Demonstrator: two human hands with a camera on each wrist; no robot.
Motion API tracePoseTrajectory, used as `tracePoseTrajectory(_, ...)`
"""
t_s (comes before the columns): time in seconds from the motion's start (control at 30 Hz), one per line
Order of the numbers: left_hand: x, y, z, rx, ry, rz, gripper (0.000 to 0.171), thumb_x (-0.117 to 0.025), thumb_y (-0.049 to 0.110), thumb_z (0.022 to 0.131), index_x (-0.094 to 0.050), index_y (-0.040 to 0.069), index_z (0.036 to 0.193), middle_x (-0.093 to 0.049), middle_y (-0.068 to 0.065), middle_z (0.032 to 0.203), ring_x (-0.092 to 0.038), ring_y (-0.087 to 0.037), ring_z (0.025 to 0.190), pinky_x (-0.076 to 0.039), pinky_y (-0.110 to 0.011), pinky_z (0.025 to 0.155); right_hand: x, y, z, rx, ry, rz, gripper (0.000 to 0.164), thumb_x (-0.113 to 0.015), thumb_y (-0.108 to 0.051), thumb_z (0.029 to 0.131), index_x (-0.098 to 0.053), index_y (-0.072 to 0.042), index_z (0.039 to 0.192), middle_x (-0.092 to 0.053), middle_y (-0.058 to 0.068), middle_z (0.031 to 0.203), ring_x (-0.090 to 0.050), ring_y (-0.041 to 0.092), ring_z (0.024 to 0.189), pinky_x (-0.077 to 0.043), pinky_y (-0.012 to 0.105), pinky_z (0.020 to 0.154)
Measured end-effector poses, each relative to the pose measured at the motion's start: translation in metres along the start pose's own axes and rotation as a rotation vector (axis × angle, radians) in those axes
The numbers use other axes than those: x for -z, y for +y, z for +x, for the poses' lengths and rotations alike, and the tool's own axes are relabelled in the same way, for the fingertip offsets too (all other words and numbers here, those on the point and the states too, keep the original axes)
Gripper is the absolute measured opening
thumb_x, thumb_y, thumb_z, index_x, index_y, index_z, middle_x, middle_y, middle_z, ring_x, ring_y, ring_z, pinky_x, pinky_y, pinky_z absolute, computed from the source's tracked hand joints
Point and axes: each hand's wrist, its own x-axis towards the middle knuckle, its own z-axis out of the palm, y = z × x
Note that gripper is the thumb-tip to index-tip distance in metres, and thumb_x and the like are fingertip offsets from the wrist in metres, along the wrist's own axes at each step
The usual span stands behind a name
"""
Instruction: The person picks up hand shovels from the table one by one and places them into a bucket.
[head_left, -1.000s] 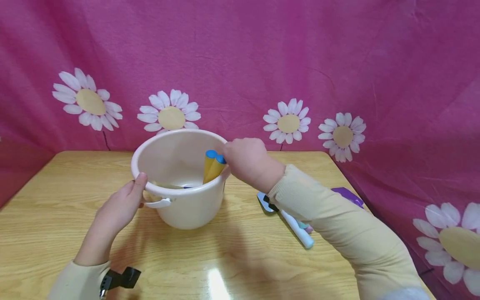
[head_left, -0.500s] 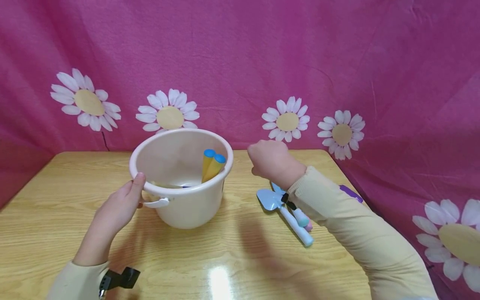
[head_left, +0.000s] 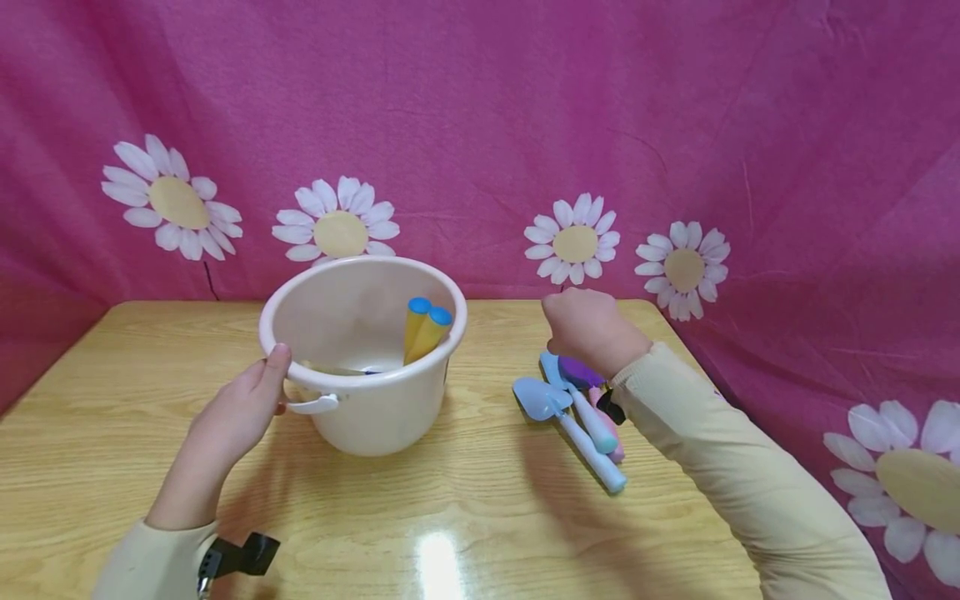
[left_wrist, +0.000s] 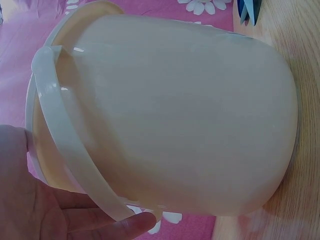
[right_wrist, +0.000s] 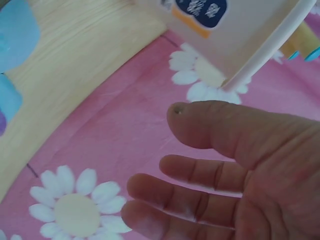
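My left hand (head_left: 238,421) holds the near left rim of a cream plastic bucket (head_left: 378,417), thumb over the edge. In the left wrist view its fingers reach beneath the bucket's swing handle (left_wrist: 75,135). Inside the bucket, two yellow handles (head_left: 427,333) with blue ends lean on the right wall; their lower parts are hidden. My right hand (head_left: 592,329) hovers above a group of garden hand tools, holding nothing. Its thumb and fingers are loosely extended in the right wrist view. Below it lie a pale blue trowel (head_left: 542,398), a second blue tool (head_left: 595,422), a pink handle (head_left: 615,450) and a purple blade (head_left: 577,370).
Everything stands on a light wooden table (head_left: 360,525). A pink cloth (head_left: 465,125) printed with daisies hangs behind it and along the right side. The bucket carries a dark blue and orange label (right_wrist: 200,10), seen in the right wrist view.
My right hand has left the bucket's right rim and moved right, over the tools, uncovering more of the trowels. My left hand and the bucket have stayed nearly still.
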Motion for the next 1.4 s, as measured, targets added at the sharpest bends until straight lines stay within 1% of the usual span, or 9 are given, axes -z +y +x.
tracePoseTrajectory(0.17, 0.000, -0.001, -0.001, -0.007, 0.002, -0.004, 0.063, -0.008, 0.051, 0.094, -0.047, 0.001, 0.092, -0.055, -0.021, 0.091, -0.051, -0.032, 0.083, -0.037, -0.037, 0.057, -0.007, 0.012, 0.002, -0.029, -0.021, 0.017, 0.013, -0.069, -0.008, 0.070, -0.059, -0.004, 0.076, -0.052, 0.002, 0.061, -0.048, 0.018, 0.056, -0.042, 0.029, 0.048)
tracePoseTrajectory(0.47, 0.000, -0.002, -0.001, -0.005, 0.003, -0.006, 0.064, -0.008, 0.052, 0.094, -0.047, 0.001, 0.094, -0.056, -0.022, 0.094, -0.052, -0.034, 0.086, -0.038, -0.039, 0.059, -0.016, 0.030, -0.002, -0.102, -0.034, 0.070, 0.016, -0.070, -0.009, 0.071, -0.058, -0.003, 0.081, -0.054, 0.005, 0.064, -0.050, 0.019, 0.056, -0.043, 0.030, 0.050)
tracePoseTrajectory(0.63, 0.001, -0.002, 0.000, -0.011, 0.008, 0.003, 0.064, -0.008, 0.051, 0.094, -0.047, 0.001, 0.094, -0.056, -0.021, 0.092, -0.053, -0.033, 0.085, -0.038, -0.040, 0.059, -0.023, 0.040, -0.006, -0.091, 0.002, 0.040, 0.013, -0.069, -0.009, 0.070, -0.057, -0.005, 0.074, -0.050, 0.003, 0.057, -0.046, 0.018, 0.052, -0.040, 0.029, 0.049)
tracePoseTrajectory(0.77, 0.001, -0.002, 0.000, -0.021, 0.016, -0.002, 0.063, -0.009, 0.050, 0.095, -0.048, 0.000, 0.098, -0.056, -0.020, 0.090, -0.052, -0.033, 0.085, -0.038, -0.040, 0.059, -0.029, 0.048, -0.007, -0.075, 0.005, 0.033, 0.014, -0.071, -0.009, 0.070, -0.058, -0.006, 0.069, -0.048, 0.003, 0.055, -0.045, 0.018, 0.052, -0.040, 0.029, 0.052)
tracePoseTrajectory(0.9, 0.002, -0.001, -0.002, -0.019, 0.022, -0.002, 0.067, -0.009, 0.052, 0.094, -0.048, -0.001, 0.104, -0.055, -0.019, 0.088, -0.052, -0.034, 0.083, -0.038, -0.039, 0.058, -0.034, 0.054, -0.006, -0.080, -0.035, 0.045, 0.014, -0.071, -0.010, 0.071, -0.059, -0.003, 0.071, -0.051, 0.004, 0.058, -0.047, 0.020, 0.055, -0.043, 0.031, 0.055)
tracePoseTrajectory(1.0, 0.004, -0.001, -0.003, -0.014, 0.027, 0.004, 0.067, -0.008, 0.053, 0.093, -0.048, -0.001, 0.103, -0.055, -0.019, 0.088, -0.051, -0.033, 0.081, -0.038, -0.037, 0.057, -0.038, 0.058, -0.005, -0.106, -0.076, 0.088, 0.015, -0.070, -0.010, 0.072, -0.059, 0.000, 0.077, -0.054, 0.006, 0.064, -0.049, 0.021, 0.060, -0.045, 0.033, 0.058)
tracePoseTrajectory(1.07, 0.005, -0.001, -0.004, -0.012, 0.029, 0.006, 0.066, -0.009, 0.052, 0.094, -0.048, -0.001, 0.100, -0.054, -0.019, 0.088, -0.050, -0.032, 0.079, -0.037, -0.036, 0.056, -0.040, 0.061, -0.006, -0.130, -0.097, 0.128, 0.015, -0.069, -0.009, 0.073, -0.059, 0.001, 0.078, -0.055, 0.007, 0.066, -0.049, 0.022, 0.061, -0.045, 0.033, 0.057)
tracePoseTrajectory(1.23, 0.005, 0.000, -0.004, -0.024, 0.038, 0.008, 0.064, -0.009, 0.051, 0.094, -0.047, 0.000, 0.097, -0.054, -0.020, 0.089, -0.050, -0.032, 0.080, -0.038, -0.037, 0.057, -0.048, 0.073, -0.008, -0.143, -0.103, 0.169, 0.011, -0.067, -0.007, 0.072, -0.058, -0.001, 0.073, -0.053, 0.006, 0.065, -0.046, 0.021, 0.059, -0.040, 0.031, 0.052)
tracePoseTrajectory(1.4, 0.004, -0.001, -0.004, -0.030, 0.043, 0.005, 0.062, -0.010, 0.049, 0.095, -0.047, 0.000, 0.097, -0.054, -0.020, 0.088, -0.050, -0.032, 0.079, -0.037, -0.037, 0.055, -0.059, 0.084, -0.008, -0.141, -0.120, 0.176, 0.009, -0.064, -0.006, 0.071, -0.056, -0.003, 0.069, -0.051, 0.006, 0.064, -0.045, 0.021, 0.059, -0.039, 0.031, 0.053)
